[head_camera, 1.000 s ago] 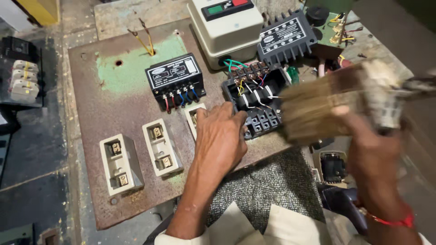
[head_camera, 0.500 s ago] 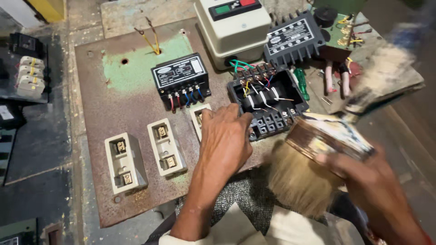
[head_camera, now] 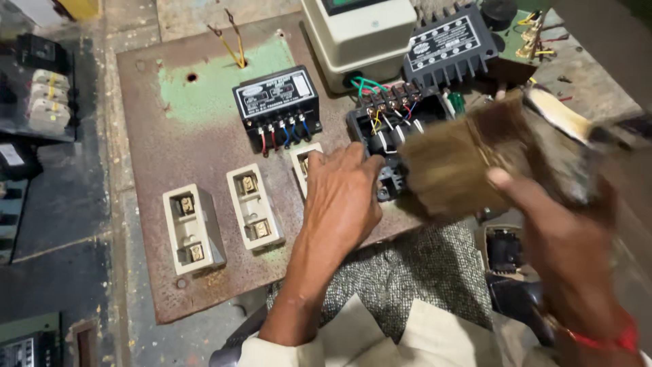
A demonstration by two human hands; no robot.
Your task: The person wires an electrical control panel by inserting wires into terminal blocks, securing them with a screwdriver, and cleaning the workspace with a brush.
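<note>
Since the earlier frame, the right hand (head_camera: 570, 238) has lifted the wide flat paintbrush with tan bristles (head_camera: 455, 170) from low beside the lap to a position over the right edge of the rusty brown metal panel (head_camera: 142, 204); the left hand (head_camera: 343, 197) has held its place.

Right hand: closed round the brush's pale, worn ferrule and handle, thumb lying across the near face. Bristles point leftward, their tips just beside the left hand's fingertips and overlapping the black wired terminal block (head_camera: 380, 129). The brush image is blurred; whether the bristles touch the block cannot be told.

Left hand: open, palm down, fingers loosely spread, resting on the panel and gripping nothing. Its fingertips lie against the near edge of the terminal block.

Beyond the left hand sits a small black rectangular module with red, blue and black leads (head_camera: 277, 102). To its left stand two cream fuse holders (head_camera: 193, 228), with a third partly hidden under the fingers. Beyond the brush are a black finned module (head_camera: 448, 47) and a cream-cased box (head_camera: 360, 37). Grey speckled cloth (head_camera: 407, 278) covers the lap below both hands.
</note>
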